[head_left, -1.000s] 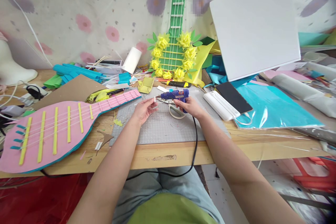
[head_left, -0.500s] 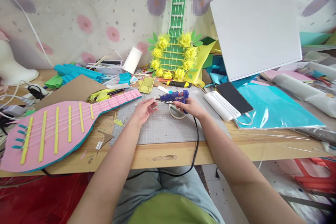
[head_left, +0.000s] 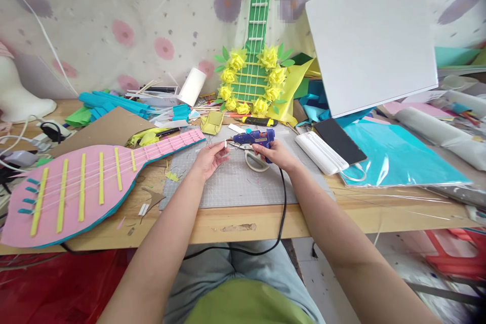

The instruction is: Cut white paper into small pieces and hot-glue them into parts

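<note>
My right hand (head_left: 271, 151) is wrapped round the grip of a blue glue gun (head_left: 252, 136), whose nozzle points left. Between the thumb and finger of my left hand (head_left: 211, 158) is a small white piece (head_left: 226, 145), close to the nozzle tip; whether they touch is too small to tell. Scissors with a pale handle (head_left: 255, 161) lie on the grey cutting mat (head_left: 243, 187) beneath the gun. A black cord (head_left: 284, 202) runs from the gun over the table's front edge.
A pink paper guitar (head_left: 91, 182) lies at the left. Behind the mat stands a green guitar (head_left: 252, 76) with yellow flowers. A yellow cutter (head_left: 260, 121), a white power strip (head_left: 321, 153) and a blue plastic-wrapped sheet (head_left: 398, 157) lie around the mat.
The white piece in my left hand looks slightly turned, more upright. The glue gun's tip has shifted a little relative to it. Both hands otherwise stay nearly where they were.
</note>
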Motion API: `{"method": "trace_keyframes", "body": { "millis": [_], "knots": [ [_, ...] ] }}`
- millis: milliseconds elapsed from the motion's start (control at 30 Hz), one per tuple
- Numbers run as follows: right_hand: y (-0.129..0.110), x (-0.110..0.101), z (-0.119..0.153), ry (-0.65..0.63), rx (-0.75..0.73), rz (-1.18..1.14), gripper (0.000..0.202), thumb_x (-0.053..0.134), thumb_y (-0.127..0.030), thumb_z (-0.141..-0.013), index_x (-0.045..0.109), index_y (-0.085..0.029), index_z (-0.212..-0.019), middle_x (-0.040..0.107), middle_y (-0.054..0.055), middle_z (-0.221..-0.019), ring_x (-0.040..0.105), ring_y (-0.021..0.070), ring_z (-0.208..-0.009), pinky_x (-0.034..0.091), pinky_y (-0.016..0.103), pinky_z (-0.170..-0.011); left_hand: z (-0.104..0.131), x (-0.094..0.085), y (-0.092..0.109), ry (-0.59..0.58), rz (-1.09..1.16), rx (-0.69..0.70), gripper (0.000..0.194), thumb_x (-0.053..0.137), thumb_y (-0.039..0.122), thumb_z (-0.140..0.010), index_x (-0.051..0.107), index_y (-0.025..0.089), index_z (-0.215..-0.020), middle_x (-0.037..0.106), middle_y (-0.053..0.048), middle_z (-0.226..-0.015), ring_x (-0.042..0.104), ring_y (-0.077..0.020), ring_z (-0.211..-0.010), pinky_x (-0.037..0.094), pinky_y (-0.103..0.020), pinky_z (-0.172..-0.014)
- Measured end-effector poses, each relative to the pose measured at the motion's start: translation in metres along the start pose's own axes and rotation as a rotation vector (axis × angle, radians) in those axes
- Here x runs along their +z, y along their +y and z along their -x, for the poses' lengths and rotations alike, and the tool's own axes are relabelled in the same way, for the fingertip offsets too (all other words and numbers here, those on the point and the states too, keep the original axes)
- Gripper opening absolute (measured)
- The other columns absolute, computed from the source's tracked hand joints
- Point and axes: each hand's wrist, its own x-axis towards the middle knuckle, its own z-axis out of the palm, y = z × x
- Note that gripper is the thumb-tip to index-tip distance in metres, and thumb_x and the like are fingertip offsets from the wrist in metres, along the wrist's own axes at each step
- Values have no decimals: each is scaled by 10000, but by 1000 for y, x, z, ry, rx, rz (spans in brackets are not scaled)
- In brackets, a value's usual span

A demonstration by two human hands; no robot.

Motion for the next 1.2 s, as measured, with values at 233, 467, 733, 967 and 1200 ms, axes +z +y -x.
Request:
{"method": "trace_keyframes", "body": {
  "millis": [233,467,733,967,1200],
  "knots": [
    [0,-2,0,34,-2,-9,431,600,-579,-628,538,-161,-711,484,-25,-541,395,59,-437,330,208,-416,-1,-1,-1,-6,1,4,85,567,112,-744,636,88,-789,615,-19,-632,597,-75,-571,518,-189,-542],
    [1,-2,0,-11,-10,27,422,590,-581,-640,520,-165,-622,502,-13,-546,387,60,-426,329,222,-416,-1,0,-1,21,16,-3,69,556,105,-750,622,88,-743,610,-20,-618,594,-79,-560,517,-202,-549],
    [-1,-2,0,-20,-9,1,415,592,-575,-641,516,-167,-632,496,-14,-550,391,62,-431,328,225,-418,-1,0,-1,21,26,-7,80,544,96,-755,623,87,-747,611,-19,-620,597,-79,-563,518,-197,-541],
    [4,-4,-1,-48,-13,0,399,597,-558,-649,534,-167,-699,511,-11,-599,401,63,-444,333,227,-429,-1,0,1,36,52,-15,85,543,107,-763,627,96,-764,614,-17,-623,598,-71,-561,518,-179,-532],
    [9,-2,-3,-64,-11,20,407,598,-562,-649,535,-162,-690,511,-10,-593,405,65,-446,335,230,-432,-4,-2,0,38,61,-18,81,562,113,-753,634,94,-785,622,-20,-638,605,-70,-567,522,-175,-550]
  ]
}}
